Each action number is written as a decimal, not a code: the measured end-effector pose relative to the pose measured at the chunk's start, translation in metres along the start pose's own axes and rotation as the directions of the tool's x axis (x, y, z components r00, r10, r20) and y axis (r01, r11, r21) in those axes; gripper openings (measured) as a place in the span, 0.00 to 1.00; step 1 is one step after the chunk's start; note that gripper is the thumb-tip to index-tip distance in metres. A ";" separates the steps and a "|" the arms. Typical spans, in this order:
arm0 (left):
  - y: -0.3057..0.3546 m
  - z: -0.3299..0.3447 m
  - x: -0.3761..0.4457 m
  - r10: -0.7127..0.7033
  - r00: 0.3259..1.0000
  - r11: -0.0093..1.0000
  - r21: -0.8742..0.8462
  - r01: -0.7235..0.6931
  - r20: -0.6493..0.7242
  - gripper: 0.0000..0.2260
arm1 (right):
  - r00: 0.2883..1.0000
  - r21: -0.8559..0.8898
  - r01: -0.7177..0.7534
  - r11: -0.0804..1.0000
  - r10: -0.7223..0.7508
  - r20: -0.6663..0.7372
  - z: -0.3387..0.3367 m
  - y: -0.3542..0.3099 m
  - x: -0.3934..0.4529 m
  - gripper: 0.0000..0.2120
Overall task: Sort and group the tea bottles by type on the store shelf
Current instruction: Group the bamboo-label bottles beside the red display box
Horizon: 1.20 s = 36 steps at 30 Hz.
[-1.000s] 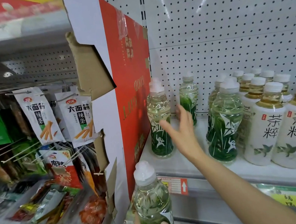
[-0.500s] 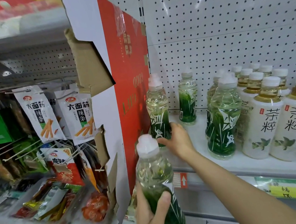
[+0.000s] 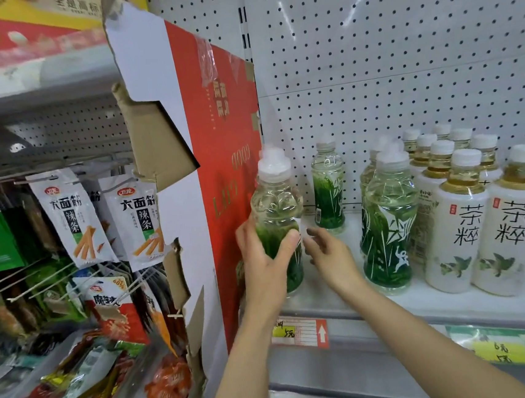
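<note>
L hand (image 3: 262, 264) grips green-label bottle (image 3: 277, 219) at frame centre, base over shelf (image 3: 344, 300) front edge by red card divider (image 3: 227, 183) | prob. to join green grp | R hand (image 3: 332, 251) loose, empty, just right of it | white-label bottles (image 3: 488, 228) grouped far right

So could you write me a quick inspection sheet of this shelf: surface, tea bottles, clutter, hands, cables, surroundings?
Surface: white shelf, price tags on its front edge.
Job's things: green-label bottle in hand by the red cardboard divider; lone green bottle at the back; green pair beside rows of white-label bottles.
Clutter: nothing seen.
Hands: left hand grips the bottle; right hand open beside it, holding nothing.
Cables: nothing seen.
Surroundings: pegboard wall; hanging snack packets at left.
</note>
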<state>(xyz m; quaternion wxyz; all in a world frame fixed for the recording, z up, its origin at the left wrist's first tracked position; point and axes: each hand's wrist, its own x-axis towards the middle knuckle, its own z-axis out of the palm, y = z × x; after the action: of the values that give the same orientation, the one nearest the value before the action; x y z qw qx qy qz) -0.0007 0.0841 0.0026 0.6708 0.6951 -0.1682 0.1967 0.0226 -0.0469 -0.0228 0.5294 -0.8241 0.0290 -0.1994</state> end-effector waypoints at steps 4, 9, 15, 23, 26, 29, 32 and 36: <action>-0.023 0.008 0.018 -0.052 0.998 0.995 0.086 0.055 -0.040 0.27 | 0.991 -0.012 0.124 0.992 -0.123 0.045 -0.002 0.007 -0.019 0.11; -0.035 0.009 0.028 -0.064 0.996 0.988 0.138 0.073 -0.069 0.27 | 0.966 -0.066 0.233 0.970 -0.223 0.128 0.005 0.009 -0.022 0.27; -0.040 0.004 0.017 -0.063 0.996 0.989 0.127 0.070 -0.062 0.38 | 0.959 -0.159 0.282 0.946 -0.278 0.047 0.015 0.012 -0.023 0.28; -0.038 0.003 0.009 -0.061 0.990 0.953 0.289 0.097 -0.130 0.27 | 0.944 -0.190 0.310 0.932 -0.325 -0.055 0.018 0.012 -0.034 0.28; -0.039 0.004 -0.005 -0.012 0.991 0.910 0.409 0.065 -0.133 0.33 | 0.931 -0.196 0.351 0.916 -0.363 -0.031 0.019 0.017 -0.040 0.30; -0.033 0.004 -0.010 0.005 0.992 0.915 0.400 0.047 -0.128 0.34 | 0.923 -0.235 0.366 0.901 -0.384 -0.037 0.021 0.018 -0.043 0.28; -0.033 0.009 -0.001 -0.016 0.990 0.887 0.456 0.080 -0.142 0.34 | 0.916 -0.251 0.379 0.891 -0.399 -0.035 0.018 0.022 -0.043 0.22; -0.039 0.011 0.003 -0.020 0.994 0.847 0.527 0.073 -0.106 0.27 | 0.881 -0.273 0.451 0.850 -0.474 -0.021 0.009 0.026 -0.058 0.21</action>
<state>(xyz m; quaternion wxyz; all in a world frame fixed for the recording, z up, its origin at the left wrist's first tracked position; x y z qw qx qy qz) 0.0221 0.0744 -0.0297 0.4651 0.8465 -0.0583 0.2525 -0.0232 -0.0361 -0.0664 0.3515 -0.8594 -0.1211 -0.3511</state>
